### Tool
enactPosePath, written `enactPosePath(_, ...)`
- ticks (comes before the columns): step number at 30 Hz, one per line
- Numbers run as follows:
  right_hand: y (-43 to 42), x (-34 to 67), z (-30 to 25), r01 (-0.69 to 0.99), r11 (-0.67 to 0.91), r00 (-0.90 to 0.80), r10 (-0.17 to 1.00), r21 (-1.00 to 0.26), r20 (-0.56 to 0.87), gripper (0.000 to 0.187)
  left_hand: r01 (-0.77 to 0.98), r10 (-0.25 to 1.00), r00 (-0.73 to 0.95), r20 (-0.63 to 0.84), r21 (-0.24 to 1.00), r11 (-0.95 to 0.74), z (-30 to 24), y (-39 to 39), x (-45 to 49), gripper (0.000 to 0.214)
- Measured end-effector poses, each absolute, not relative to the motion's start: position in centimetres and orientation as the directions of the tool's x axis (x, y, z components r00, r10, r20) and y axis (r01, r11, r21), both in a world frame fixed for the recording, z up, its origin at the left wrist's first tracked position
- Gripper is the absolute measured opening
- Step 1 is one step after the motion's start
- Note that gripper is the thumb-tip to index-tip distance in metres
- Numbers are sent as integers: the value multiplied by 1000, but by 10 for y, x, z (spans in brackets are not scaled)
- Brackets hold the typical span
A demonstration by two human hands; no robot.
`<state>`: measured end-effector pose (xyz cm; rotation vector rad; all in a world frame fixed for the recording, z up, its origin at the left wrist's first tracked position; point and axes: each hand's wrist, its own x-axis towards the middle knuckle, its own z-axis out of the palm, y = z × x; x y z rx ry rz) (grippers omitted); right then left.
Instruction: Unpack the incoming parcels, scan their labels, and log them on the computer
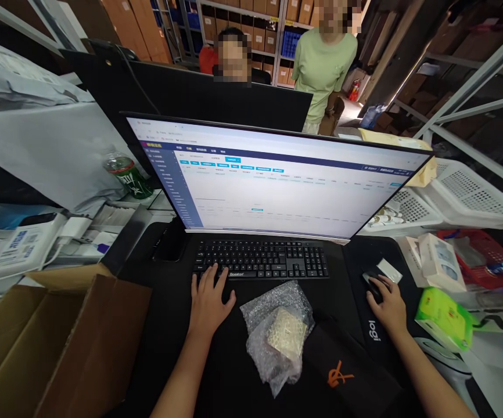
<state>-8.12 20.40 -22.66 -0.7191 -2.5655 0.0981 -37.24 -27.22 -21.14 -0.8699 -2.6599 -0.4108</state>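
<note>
My left hand [210, 299] lies with its fingers spread on the lower left keys of a black keyboard [262, 260]. On the right, my right hand [388, 305] is curved over a black computer mouse [372, 285] on a dark mouse pad [367, 342]. Behind the keyboard stands a monitor [269, 180] lit with a web page of menus and a table. Between my forearms rests a bubble-wrapped packet [284, 337] with something pale yellowish inside. A black cloth or bag with an orange mark [341, 374] lies beside it.
An open cardboard box [99, 337] stands at the left, near a phone [171, 241] and a green bottle [127, 171]. At the right are a green tissue pack [445, 318], a scanner [445, 360], a red basket [487, 252] and white baskets [473, 188]. Two people are beyond the monitors.
</note>
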Motion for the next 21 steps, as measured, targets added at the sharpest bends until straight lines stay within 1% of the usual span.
enactPosePath(14, 202, -82, -225, 488, 852, -748, 519, -187, 414, 40, 602, 505, -778, 374, 211, 770, -212, -273, -371, 55)
enactPosePath(17, 202, -83, -225, 490, 851, -749, 522, -188, 408, 41, 601, 496, -774, 393, 214, 770, -211, -273, -372, 57)
enactPosePath(21, 202, -83, -225, 503, 841, -739, 539, -202, 404, 42, 598, 484, -784, 389, 261, 758, -212, -273, -372, 64)
